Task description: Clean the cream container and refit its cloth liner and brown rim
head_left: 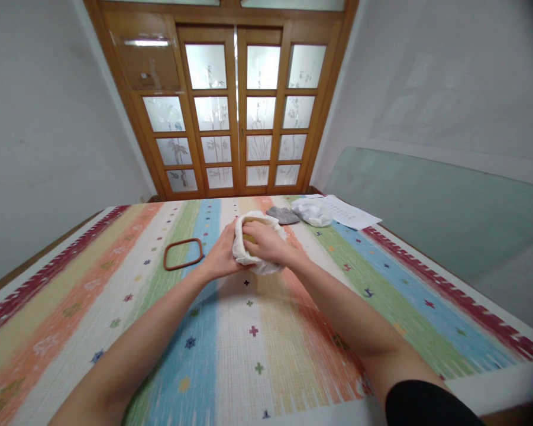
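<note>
A white cloth pouch (270, 269) with a wide mouth and a yellowish inside is held a little above the table, tilted toward me. My left hand (224, 254) grips its left side, fingers mostly hidden behind and under the cloth. Inside the mouth is my right hand (266, 239), its fingers apart and touching the yellowish inside; the fingertips are partly hidden. To the left of my hands, a brown frame (165, 258) shaped like a rounded rectangle lies flat on the striped cloth.
A striped, patterned tablecloth (239, 355) covers the table. Beyond my right hand lie a grey piece of cloth (284, 215), a crumpled white plastic bag (313, 213) and printed paper sheets (355, 216). A greenish panel (426, 207) leans along the right wall. Wooden glass-paned doors (237, 118) stand behind.
</note>
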Available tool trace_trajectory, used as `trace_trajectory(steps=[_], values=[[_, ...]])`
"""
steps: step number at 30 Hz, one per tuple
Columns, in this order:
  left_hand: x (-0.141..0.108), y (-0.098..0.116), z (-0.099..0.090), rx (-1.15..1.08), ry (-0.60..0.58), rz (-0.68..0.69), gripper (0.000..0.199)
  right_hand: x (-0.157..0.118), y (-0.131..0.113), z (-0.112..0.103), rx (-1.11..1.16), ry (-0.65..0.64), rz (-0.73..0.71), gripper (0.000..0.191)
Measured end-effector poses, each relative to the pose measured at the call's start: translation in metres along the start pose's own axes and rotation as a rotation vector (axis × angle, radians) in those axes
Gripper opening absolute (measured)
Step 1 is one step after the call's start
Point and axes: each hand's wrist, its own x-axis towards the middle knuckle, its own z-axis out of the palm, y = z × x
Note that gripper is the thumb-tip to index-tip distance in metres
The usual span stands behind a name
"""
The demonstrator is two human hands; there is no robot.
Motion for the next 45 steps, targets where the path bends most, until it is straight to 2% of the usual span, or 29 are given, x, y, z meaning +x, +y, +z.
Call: trace_trajectory(steps=[5, 10, 12, 16, 23, 27, 33, 37, 41, 45], values=[[-0.003, 0.01, 0.004, -0.123, -0.019, -0.048, 0.132, -0.002, -0.005, 0.0, 0.013, -0.03, 0.046, 0.018], [-0.003, 0.009, -0.014, -0.266, -0.22, -0.096, 0.141, -0.006, -0.009, -0.009, -0.009, -0.072, 0.148, 0.022], [-0.003, 0.007, -0.022, -0.288, -0.256, -0.12, 0.141, -0.006, -0.01, -0.01, -0.036, -0.107, 0.174, 0.023], [-0.001, 0.008, -0.028, -0.302, -0.248, -0.122, 0.143, -0.005, -0.01, -0.009, -0.095, -0.191, 0.218, 0.025], [0.002, 0.02, -0.022, -0.163, -0.204, -0.013, 0.139, -0.006, -0.01, -0.001, -0.149, -0.385, 0.227, 0.032], [0.003, 0.026, -0.021, -0.124, -0.192, 0.004, 0.141, -0.006, -0.014, 0.003, -0.173, -0.417, 0.233, 0.034], [-0.001, 0.021, -0.017, -0.145, -0.196, -0.024, 0.133, -0.006, -0.014, -0.003, -0.17, -0.384, 0.241, 0.031], [-0.002, 0.016, -0.016, -0.226, -0.162, -0.09, 0.122, -0.006, -0.012, -0.016, -0.122, -0.262, 0.224, 0.028], [0.0, 0.021, -0.016, -0.338, -0.113, -0.186, 0.116, -0.007, -0.01, -0.029, -0.084, -0.191, 0.232, 0.027], [0.002, 0.027, -0.014, -0.335, -0.043, -0.264, 0.095, -0.011, -0.009, -0.039, -0.068, -0.157, 0.23, 0.025]])
